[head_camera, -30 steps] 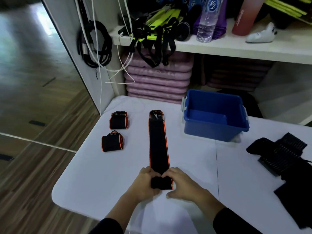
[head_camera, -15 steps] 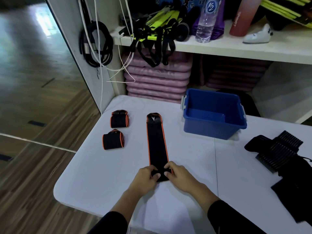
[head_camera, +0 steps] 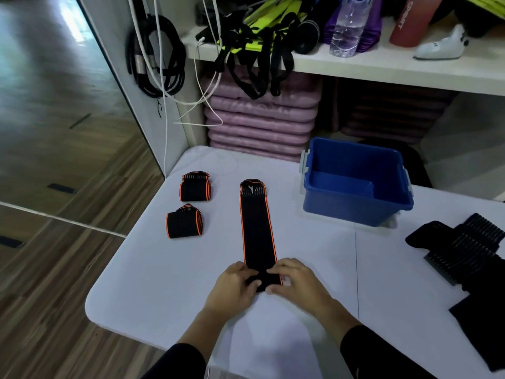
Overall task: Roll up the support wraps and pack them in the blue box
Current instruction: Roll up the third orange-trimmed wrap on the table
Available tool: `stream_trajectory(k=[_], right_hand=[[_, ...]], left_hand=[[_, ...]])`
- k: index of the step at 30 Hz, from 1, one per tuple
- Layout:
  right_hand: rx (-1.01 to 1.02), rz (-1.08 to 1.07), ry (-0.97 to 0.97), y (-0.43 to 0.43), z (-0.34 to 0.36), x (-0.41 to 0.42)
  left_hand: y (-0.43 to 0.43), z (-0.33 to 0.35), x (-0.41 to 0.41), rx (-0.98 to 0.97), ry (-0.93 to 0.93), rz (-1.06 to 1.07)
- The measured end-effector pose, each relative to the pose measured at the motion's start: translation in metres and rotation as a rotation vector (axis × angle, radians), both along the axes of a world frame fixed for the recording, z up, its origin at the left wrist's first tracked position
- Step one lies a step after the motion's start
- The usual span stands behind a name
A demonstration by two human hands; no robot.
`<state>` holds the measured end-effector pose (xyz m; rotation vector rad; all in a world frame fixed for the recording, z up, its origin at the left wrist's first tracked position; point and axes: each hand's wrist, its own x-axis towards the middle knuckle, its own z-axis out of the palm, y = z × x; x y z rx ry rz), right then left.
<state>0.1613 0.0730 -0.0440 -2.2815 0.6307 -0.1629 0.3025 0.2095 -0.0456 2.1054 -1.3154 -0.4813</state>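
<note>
A long black wrap [head_camera: 257, 231] with orange edges lies flat on the white table [head_camera: 164, 283], pointing away from the person. Its near end is tucked into a small roll. The left hand [head_camera: 235, 285] and the right hand [head_camera: 297, 283] sit side by side on that end. Their fingers curl over it, and each hand pinches one side of the little roll.

Most of the wrap is flat, so I think the rolling has only just begun. A far roll [head_camera: 195, 187] and a near roll [head_camera: 183, 222] sit to the left, well apart from the hands. The blue box [head_camera: 352, 210] stands at the back right, and I see nothing in it. A pile [head_camera: 464, 247] of black stuff, maybe more wraps, waits on the right.

Next, I think, both hands must push the roll forward together, tight and straight. If one side runs ahead, it may go crooked.
</note>
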Motion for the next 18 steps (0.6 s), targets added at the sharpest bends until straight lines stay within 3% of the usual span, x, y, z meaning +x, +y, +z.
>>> stream_trajectory(k=[6,13,18], right_hand=[[-0.149,0.108,0.046,-0.005,-0.004,0.001],[0.155,-0.051,0.106,-0.012,0.008,0.015],[0.052,-0.127,-0.02,-0.008,0.003,0.023]], left_hand=[[-0.001,-0.003,0.009,0.086,-0.079,-0.109],[-0.012,0.007,0.014,0.184,0.252,0.117],[-0.013,0.002,0.012,0.066,0.078,0.196]])
